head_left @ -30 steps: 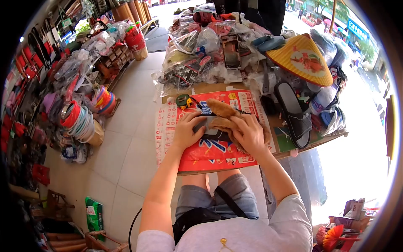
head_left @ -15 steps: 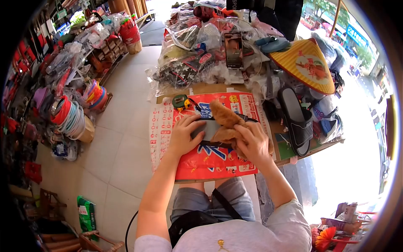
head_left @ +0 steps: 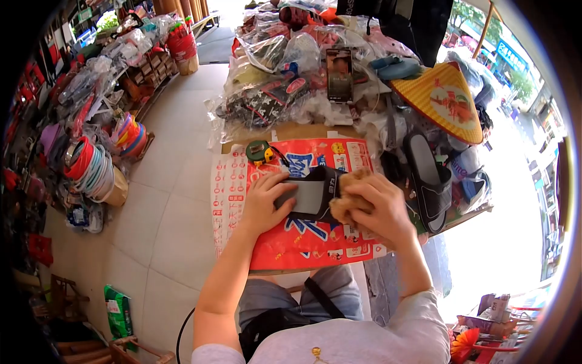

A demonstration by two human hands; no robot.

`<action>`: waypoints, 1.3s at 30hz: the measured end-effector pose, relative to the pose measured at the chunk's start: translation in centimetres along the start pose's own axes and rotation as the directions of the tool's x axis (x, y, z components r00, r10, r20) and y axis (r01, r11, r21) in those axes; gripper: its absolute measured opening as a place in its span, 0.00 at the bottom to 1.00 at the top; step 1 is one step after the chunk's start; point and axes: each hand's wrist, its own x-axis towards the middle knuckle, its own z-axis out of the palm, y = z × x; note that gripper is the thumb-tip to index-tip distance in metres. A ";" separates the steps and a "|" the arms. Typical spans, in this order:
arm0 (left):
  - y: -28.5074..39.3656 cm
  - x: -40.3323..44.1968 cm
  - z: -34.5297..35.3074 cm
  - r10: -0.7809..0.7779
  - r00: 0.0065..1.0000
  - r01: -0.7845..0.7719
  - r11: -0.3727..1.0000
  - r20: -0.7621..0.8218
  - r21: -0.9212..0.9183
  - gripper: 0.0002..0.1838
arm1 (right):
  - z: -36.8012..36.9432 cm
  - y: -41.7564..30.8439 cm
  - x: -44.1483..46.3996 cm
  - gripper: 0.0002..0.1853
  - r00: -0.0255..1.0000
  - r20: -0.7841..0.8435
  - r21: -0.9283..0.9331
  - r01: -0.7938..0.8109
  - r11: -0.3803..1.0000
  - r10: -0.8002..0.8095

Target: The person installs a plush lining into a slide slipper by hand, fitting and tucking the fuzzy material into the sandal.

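A black slide sandal with a grey insole (head_left: 308, 198) lies sideways on a red printed sheet (head_left: 285, 249). My left hand (head_left: 265, 203) grips its heel end, thumb over the insole and fingers along the far edge. In my right hand (head_left: 385, 209) is a bunched brown cloth (head_left: 345, 203), pressed against the sandal's strap at the toe end. Some of my right fingers are hidden by the cloth. Just beyond the sandal sits a green and yellow tape measure (head_left: 259, 153). A second black slide sandal (head_left: 427, 176) stands to the right of the sheet.
Plastic-wrapped goods (head_left: 267, 97) are piled at the table's far side, with a phone (head_left: 339, 76) propped among them. A yellow conical hat (head_left: 445, 100) rests at the right. Bundled goods and buckets (head_left: 118, 185) line the left, and a green bag (head_left: 118, 312) stands on the floor.
My right hand has moved right with the brown cloth, from over the sandal's middle to its toe end. The strap and more insole now show. My left hand keeps its grip.
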 end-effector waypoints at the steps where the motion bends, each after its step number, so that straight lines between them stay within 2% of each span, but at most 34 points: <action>1: 0.1 0.0 0.0 0.003 1.000 -0.003 1.000 -0.002 0.003 0.19 | 1.5 0.8 0.8 0.19 1.000 -0.023 0.011 0.013 1.000 -0.013; 2: 0.1 0.0 0.0 0.004 1.000 -0.004 1.000 -0.004 0.004 0.19 | 2.6 1.3 0.9 0.19 1.000 -0.024 0.010 0.015 1.000 -0.015; 4: 0.1 0.0 0.1 0.012 1.000 -0.012 1.000 -0.015 0.019 0.19 | 4.9 2.5 0.7 0.23 0.975 -0.190 0.174 -0.083 0.981 0.116; 5: 0.1 0.0 0.0 0.009 1.000 -0.009 1.000 -0.013 0.021 0.19 | 6.9 3.7 -0.8 0.31 0.929 -0.251 0.347 -0.175 0.922 0.271; 6: 0.2 0.0 0.0 0.007 1.000 -0.007 1.000 -0.019 0.015 0.19 | 7.1 3.5 -1.5 0.31 0.929 -0.249 0.349 -0.176 0.920 0.272; 8: 0.1 0.0 0.0 0.000 1.000 0.000 1.000 -0.023 0.003 0.19 | 7.2 3.1 -2.9 0.36 0.880 -0.434 0.067 -0.183 0.981 0.194; 9: 0.0 0.0 0.0 -0.009 1.000 0.009 1.000 -0.019 0.000 0.19 | 6.7 2.9 -3.6 0.45 0.925 -0.342 -0.019 -0.185 0.983 0.168; 10: 0.0 -0.1 0.1 -0.016 1.000 0.016 1.000 -0.014 -0.003 0.19 | 6.6 2.3 -4.2 0.45 0.925 -0.339 -0.022 -0.191 0.981 0.173; 12: 0.1 0.0 0.1 -0.014 1.000 0.014 1.000 -0.009 -0.007 0.18 | 6.5 0.7 -4.8 0.54 0.941 -0.242 -0.040 -0.253 0.967 0.237; 13: 0.1 0.0 0.0 -0.015 1.000 0.015 1.000 -0.010 -0.003 0.18 | 6.6 0.5 -5.1 0.63 0.945 -0.223 -0.026 -0.251 0.968 0.239; 14: 0.1 0.1 0.0 -0.015 1.000 0.015 1.000 -0.009 -0.002 0.18 | 6.6 0.1 -4.8 0.63 0.945 -0.223 -0.026 -0.252 0.967 0.240; 16: 0.1 0.1 0.0 -0.004 1.000 0.004 1.000 -0.013 0.003 0.18 | 6.5 -0.8 -4.3 0.52 0.915 -0.242 -0.004 -0.333 0.943 0.322; 17: 0.1 0.0 0.0 -0.004 1.000 0.004 1.000 -0.013 0.004 0.18 | 6.7 -0.2 -4.4 0.52 0.915 -0.242 -0.004 -0.333 0.943 0.322; 19: 0.0 0.0 0.2 -0.005 1.000 0.005 1.000 -0.027 0.000 0.17 | 6.9 1.8 -4.5 0.47 0.945 -0.244 0.046 -0.213 0.976 0.217; 20: -0.1 0.0 0.2 -0.004 1.000 0.004 1.000 -0.029 0.003 0.17 | 6.4 2.3 -4.4 0.47 0.945 -0.246 0.047 -0.210 0.976 0.216; 22: 0.0 -0.1 0.2 0.005 0.999 -0.005 1.000 -0.037 -0.009 0.17 | 5.3 3.3 -4.3 0.38 0.927 -0.300 0.107 -0.201 0.974 0.225; 23: 0.0 -0.1 0.1 0.006 0.999 -0.006 1.000 -0.037 -0.009 0.17 | 4.9 4.1 -4.2 0.37 0.904 -0.352 0.092 -0.225 0.970 0.243; 26: 0.1 0.0 0.2 0.004 0.999 -0.004 1.000 -0.041 -0.001 0.17 | 2.8 3.3 -2.9 0.38 0.860 -0.464 -0.053 -0.267 0.962 0.213; 28: 0.1 0.0 0.1 -0.024 1.000 0.024 1.000 -0.019 -0.004 0.18 | 2.9 2.1 -1.8 0.40 0.888 -0.456 -0.111 -0.128 0.986 0.064; 29: 0.2 -0.1 0.2 -0.023 1.000 0.023 1.000 -0.013 -0.005 0.18 | 3.5 1.8 -1.2 0.41 0.917 -0.399 -0.072 -0.046 0.996 0.014; 32: 0.2 0.0 0.0 -0.019 1.000 0.019 1.000 -0.023 -0.002 0.18 | 6.4 1.3 -1.4 0.48 0.995 -0.093 -0.014 -0.038 0.999 0.037; 33: 0.2 0.0 0.0 -0.015 1.000 0.015 1.000 -0.021 0.001 0.18 | 6.2 1.7 -1.1 0.48 0.995 -0.094 -0.012 -0.033 0.999 0.032; 35: 0.2 -0.2 0.0 -0.016 1.000 0.017 1.000 -0.017 0.003 0.18 | 5.1 3.3 -1.0 0.54 0.995 -0.096 0.148 -0.022 0.989 0.036; 39: -0.2 -0.2 0.3 -0.025 1.000 0.025 1.000 -0.017 -0.013 0.17 | 5.9 4.3 -2.3 0.56 0.982 -0.160 0.127 -0.075 0.989 0.095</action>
